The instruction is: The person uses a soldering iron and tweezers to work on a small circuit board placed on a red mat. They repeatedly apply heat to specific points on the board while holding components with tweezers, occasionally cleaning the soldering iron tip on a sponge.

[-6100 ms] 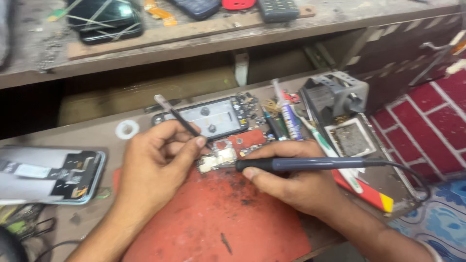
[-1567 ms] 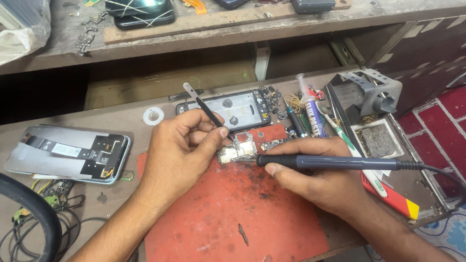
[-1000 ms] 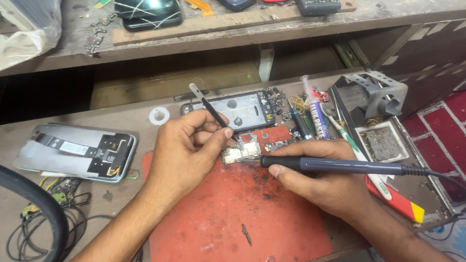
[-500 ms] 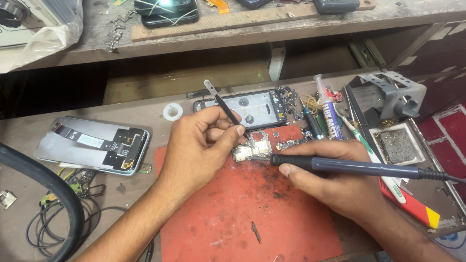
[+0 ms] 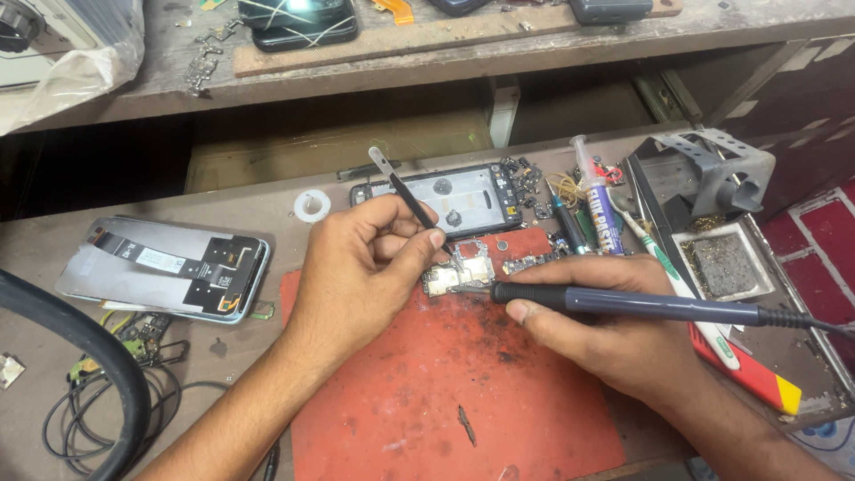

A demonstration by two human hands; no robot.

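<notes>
From your head view: your left hand (image 5: 356, 276) pinches slim black tweezers (image 5: 405, 191) down on the small bare circuit board (image 5: 456, 278) lying on the red mat (image 5: 427, 392). Your right hand (image 5: 606, 334) grips the dark soldering iron (image 5: 623, 305), tip at the board. It looks light, thin and fragile; hold its edges. The grey metal tray (image 5: 757, 294) holds a dirty sponge.

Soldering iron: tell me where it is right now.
In the head view the soldering iron lies across the right hand, right of centre over the red mat, its tip at the small circuit board.
</notes>
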